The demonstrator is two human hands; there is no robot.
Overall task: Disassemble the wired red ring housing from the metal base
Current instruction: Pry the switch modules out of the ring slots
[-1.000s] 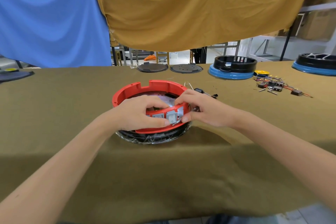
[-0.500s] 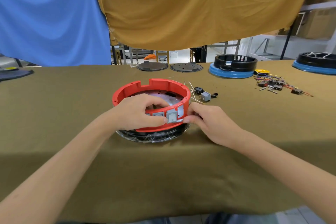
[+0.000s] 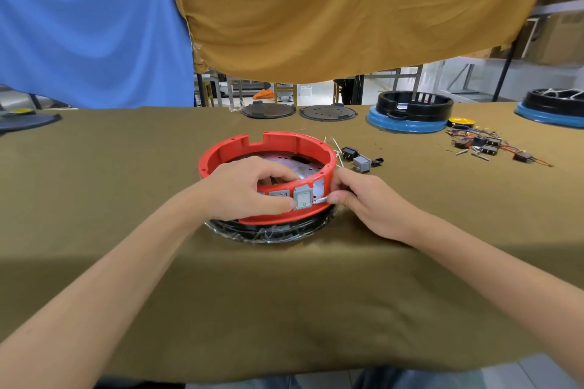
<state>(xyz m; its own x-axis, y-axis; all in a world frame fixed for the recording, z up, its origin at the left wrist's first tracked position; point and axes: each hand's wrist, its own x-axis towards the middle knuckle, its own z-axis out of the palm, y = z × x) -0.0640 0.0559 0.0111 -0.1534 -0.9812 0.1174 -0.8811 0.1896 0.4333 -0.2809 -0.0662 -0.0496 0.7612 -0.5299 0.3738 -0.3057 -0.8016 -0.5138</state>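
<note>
Your left hand [image 3: 243, 191] grips the near wall of the red plastic ring housing [image 3: 268, 148], fingers curled over its rim and thumb pressed low by the grey rocker switch [image 3: 302, 197] set in that wall, most likely to steady the ring. The housing sits at the middle of the olive cloth-covered table [image 3: 284, 294], on the perforated metal base plate [image 3: 284, 161] and a black lower rim wrapped in clear film [image 3: 268, 232]. Your right hand [image 3: 369, 202] pinches a thin pale wire end [image 3: 320, 199] just right of the switch, probably to free the wiring before the ring lifts. Farther right lie loose grey switches [image 3: 360, 163], then a scattered pile of small wired parts [image 3: 486, 144].
</note>
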